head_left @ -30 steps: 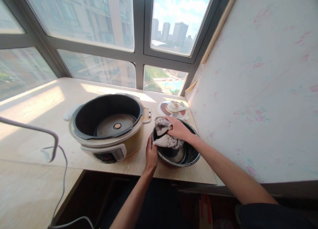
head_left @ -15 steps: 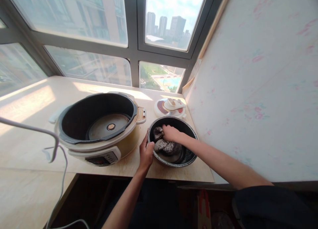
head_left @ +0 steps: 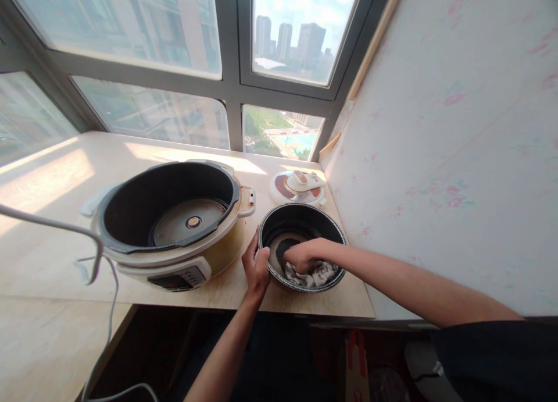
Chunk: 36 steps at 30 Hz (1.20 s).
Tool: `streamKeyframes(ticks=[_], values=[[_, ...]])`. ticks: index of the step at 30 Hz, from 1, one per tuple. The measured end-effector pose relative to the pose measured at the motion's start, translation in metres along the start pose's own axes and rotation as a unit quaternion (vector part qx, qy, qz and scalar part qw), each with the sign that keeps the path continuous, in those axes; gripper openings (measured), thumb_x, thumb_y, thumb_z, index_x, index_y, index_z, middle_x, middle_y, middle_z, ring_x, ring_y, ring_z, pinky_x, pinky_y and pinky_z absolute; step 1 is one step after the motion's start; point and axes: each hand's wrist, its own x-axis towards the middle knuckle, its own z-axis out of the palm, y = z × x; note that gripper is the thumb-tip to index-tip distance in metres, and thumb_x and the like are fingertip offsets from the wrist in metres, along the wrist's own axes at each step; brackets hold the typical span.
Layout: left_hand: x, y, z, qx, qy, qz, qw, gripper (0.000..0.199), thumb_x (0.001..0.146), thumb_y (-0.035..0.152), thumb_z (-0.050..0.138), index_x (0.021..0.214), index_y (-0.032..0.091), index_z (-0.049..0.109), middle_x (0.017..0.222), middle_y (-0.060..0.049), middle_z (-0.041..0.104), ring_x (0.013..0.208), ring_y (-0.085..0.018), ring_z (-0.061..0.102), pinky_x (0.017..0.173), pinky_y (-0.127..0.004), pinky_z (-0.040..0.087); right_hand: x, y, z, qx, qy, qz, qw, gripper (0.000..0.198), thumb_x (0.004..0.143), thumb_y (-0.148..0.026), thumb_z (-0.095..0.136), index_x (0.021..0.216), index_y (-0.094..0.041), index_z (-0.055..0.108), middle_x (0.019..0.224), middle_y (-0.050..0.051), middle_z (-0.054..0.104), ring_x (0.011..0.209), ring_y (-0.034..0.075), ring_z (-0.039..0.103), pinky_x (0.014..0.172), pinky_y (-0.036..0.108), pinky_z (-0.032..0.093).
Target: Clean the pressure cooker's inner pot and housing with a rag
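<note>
A round black inner pot [head_left: 300, 217] stands on the pale counter, its mouth facing up. My left hand [head_left: 256, 268] grips its left rim, thumb over the edge and fingers along the outside. Inside the pot, my right hand [head_left: 301, 256] is closed on a crumpled, stained grey-and-white cloth [head_left: 317, 274] and presses it against the bottom near the front wall. The fingertips are partly hidden by the hand and cloth. A dark patch shows on the pot's floor beside the fingers.
Left of the pot stands an electric pressure cooker [head_left: 174, 256] with its top off. The white-and-red lid [head_left: 299, 187] lies behind the pot by the wall. A grey cable [head_left: 56, 220] crosses the left side. The counter's [head_left: 279, 303] front edge runs just before the pot.
My right hand has moved with the cloth from the pot's back-left side toward its front. The left hand stays on the rim.
</note>
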Motion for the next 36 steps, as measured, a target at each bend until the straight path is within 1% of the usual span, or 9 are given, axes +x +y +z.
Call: streamKeyframes(ticks=[3, 8, 12, 15, 19, 21, 27, 31, 36], values=[[0.001, -0.003, -0.004, 0.005, -0.009, -0.003, 1.0, 0.055, 0.084, 0.028, 0.052, 0.136, 0.018, 0.068, 0.129, -0.009, 0.072, 0.134, -0.031, 0.057, 0.119, -0.044, 0.037, -0.002, 0.011, 0.0, -0.087, -0.041, 0.043, 0.994, 0.034, 0.06, -0.004, 0.066, 0.087, -0.021, 0.079, 0.083, 0.005, 0.079, 0.077, 0.023, 0.076, 0.069, 0.029, 0.056], [0.004, 0.003, -0.011, 0.041, -0.053, 0.01, 0.998, 0.053, 0.084, 0.029, 0.053, 0.134, 0.019, 0.069, 0.124, -0.007, 0.074, 0.125, -0.032, 0.062, 0.11, -0.043, 0.046, 0.001, 0.022, -0.012, -0.171, 0.031, 0.055, 0.983, 0.038, 0.059, 0.004, 0.072, 0.089, -0.018, 0.079, 0.102, 0.014, 0.08, 0.1, 0.034, 0.075, 0.086, 0.043, 0.056], [0.005, 0.007, -0.011, 0.049, -0.056, 0.022, 0.997, 0.051, 0.084, 0.028, 0.052, 0.131, 0.018, 0.07, 0.121, -0.007, 0.075, 0.12, -0.032, 0.065, 0.104, -0.039, 0.049, 0.004, 0.025, -0.018, -0.189, 0.089, 0.038, 0.977, 0.029, 0.081, -0.001, 0.062, 0.101, -0.015, 0.078, 0.115, 0.02, 0.075, 0.114, 0.037, 0.069, 0.092, 0.047, 0.053], [0.003, 0.005, -0.007, 0.033, -0.045, 0.023, 0.998, 0.05, 0.084, 0.027, 0.051, 0.13, 0.018, 0.071, 0.123, -0.007, 0.074, 0.121, -0.031, 0.064, 0.106, -0.039, 0.048, 0.01, 0.023, -0.014, -0.19, 0.145, 0.028, 0.971, 0.037, 0.093, -0.006, 0.048, 0.121, -0.015, 0.07, 0.124, 0.022, 0.07, 0.118, 0.036, 0.065, 0.091, 0.045, 0.053], [0.001, -0.003, -0.002, 0.012, -0.024, 0.036, 0.999, 0.051, 0.085, 0.027, 0.05, 0.133, 0.018, 0.068, 0.131, -0.009, 0.07, 0.127, -0.031, 0.061, 0.111, -0.042, 0.044, 0.022, 0.014, -0.004, -0.141, 0.25, 0.04, 0.957, 0.043, 0.092, -0.012, 0.052, 0.135, -0.016, 0.058, 0.128, 0.02, 0.066, 0.114, 0.031, 0.066, 0.087, 0.037, 0.054], [0.001, -0.009, -0.001, 0.005, -0.02, 0.042, 0.999, 0.052, 0.085, 0.026, 0.05, 0.134, 0.018, 0.066, 0.134, -0.01, 0.069, 0.128, -0.031, 0.06, 0.113, -0.043, 0.044, 0.026, 0.007, 0.001, -0.117, 0.266, 0.042, 0.956, 0.045, 0.09, -0.015, 0.056, 0.134, -0.016, 0.057, 0.127, 0.018, 0.066, 0.112, 0.03, 0.067, 0.087, 0.036, 0.053], [0.001, -0.017, -0.001, 0.005, -0.017, 0.052, 0.998, 0.052, 0.086, 0.025, 0.049, 0.135, 0.019, 0.064, 0.135, -0.01, 0.067, 0.127, -0.029, 0.061, 0.112, -0.042, 0.044, 0.019, -0.012, 0.006, -0.078, 0.223, -0.034, 0.971, 0.042, 0.083, -0.015, 0.062, 0.124, -0.015, 0.066, 0.122, 0.017, 0.071, 0.11, 0.03, 0.069, 0.089, 0.034, 0.052], [0.001, -0.014, -0.002, 0.014, -0.018, 0.063, 0.998, 0.051, 0.088, 0.023, 0.048, 0.136, 0.018, 0.064, 0.135, -0.011, 0.067, 0.127, -0.029, 0.061, 0.112, -0.043, 0.044, 0.003, -0.011, 0.003, -0.044, 0.113, -0.048, 0.991, 0.051, 0.071, -0.01, 0.066, 0.122, -0.015, 0.07, 0.114, 0.015, 0.076, 0.104, 0.031, 0.072, 0.082, 0.032, 0.053], [0.002, -0.011, -0.003, 0.019, -0.027, 0.064, 0.997, 0.05, 0.087, 0.02, 0.048, 0.134, 0.018, 0.064, 0.134, -0.011, 0.067, 0.127, -0.029, 0.06, 0.112, -0.045, 0.043, -0.01, 0.003, -0.001, -0.03, -0.024, -0.009, 0.999, 0.063, 0.063, -0.006, 0.063, 0.125, -0.017, 0.071, 0.111, 0.012, 0.078, 0.094, 0.029, 0.075, 0.071, 0.029, 0.053]])
